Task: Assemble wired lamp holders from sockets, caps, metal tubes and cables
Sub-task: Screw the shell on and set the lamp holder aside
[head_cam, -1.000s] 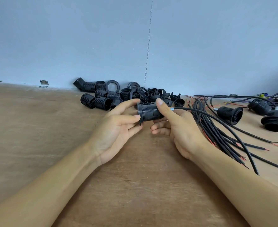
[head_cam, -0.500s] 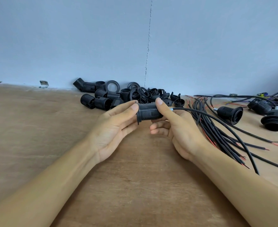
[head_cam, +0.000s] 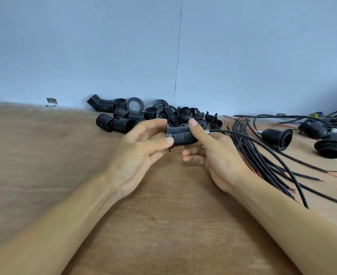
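socket | right hand grip curled round it | left hand grip pinching its end

Black ribbed plastic socket horizontal, flanged end pinched by left hand, body gripped by right hand. Short silver metal tube juts right of grip; thin black cable trails from it. Heap of loose black sockets and caps beyond grip.
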Demonstrator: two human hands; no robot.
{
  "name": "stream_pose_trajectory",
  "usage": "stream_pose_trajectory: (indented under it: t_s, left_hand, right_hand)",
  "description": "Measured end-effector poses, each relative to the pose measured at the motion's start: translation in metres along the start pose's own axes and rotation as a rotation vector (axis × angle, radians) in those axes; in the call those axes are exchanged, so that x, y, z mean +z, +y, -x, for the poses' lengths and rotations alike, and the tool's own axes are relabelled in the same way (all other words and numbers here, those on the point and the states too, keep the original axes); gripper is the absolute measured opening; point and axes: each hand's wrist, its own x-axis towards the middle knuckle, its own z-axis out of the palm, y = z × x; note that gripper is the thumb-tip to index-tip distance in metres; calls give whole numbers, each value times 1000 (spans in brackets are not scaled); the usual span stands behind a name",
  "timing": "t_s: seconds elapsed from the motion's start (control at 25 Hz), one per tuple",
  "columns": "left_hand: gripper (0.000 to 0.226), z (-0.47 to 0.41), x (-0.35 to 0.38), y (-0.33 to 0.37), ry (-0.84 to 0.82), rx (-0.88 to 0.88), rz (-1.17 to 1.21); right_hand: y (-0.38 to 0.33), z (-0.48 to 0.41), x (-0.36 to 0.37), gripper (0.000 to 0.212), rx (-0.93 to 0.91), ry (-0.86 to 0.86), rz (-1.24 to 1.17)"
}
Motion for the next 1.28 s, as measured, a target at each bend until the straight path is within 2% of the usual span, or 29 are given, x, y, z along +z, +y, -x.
stream_pose_trajectory:
  t_s: [0.12,0.2,0.28,0.44,0.56,0.64,0.72,0.8,0.88,0.96,1.12,1.28]
  left_hand:
    - [10,-1,-2,9,3,3,80]
    - [23,-2,-4,16,37,-9,198]
    - [35,-1,-5,18,141,-31,205]
    - [37,-2,2,3,316,-52,-118]
    - [54,-1,2,-1,246,-129,-288]
    - [52,1,1,2,120,-180,-292]
    - [44,3,-2,4,37,-136,-272]
    - [57,2,-4,1,5,-54,-269]
    - [68,2,0,1,-11,-14,-191]
    - [70,2,3,2,30,6,-42]
    - [52,-1,3,8,122,17,185]
    - [30,0,0,13,82,-44,98]
  right_hand:
    - [1,-1,0,36,8,15,1]
    - [2,-2,-1,37,8,28,-2]
    - [2,-2,-2,35,3,23,1]
    - [4,-3,-1,39,-3,13,-8]
    - [5,-3,0,50,-12,-12,-5]
    - [4,-3,-1,48,-6,-34,8]
    - [3,-3,-2,41,8,-37,25]
    - [2,-4,-3,41,27,0,24]
    - [3,-7,-4,41,37,28,19]
    - [4,-7,-4,41,43,29,20]
    - [7,-6,-4,46,40,44,38]
    - [8,-8,-5,45,12,78,51]
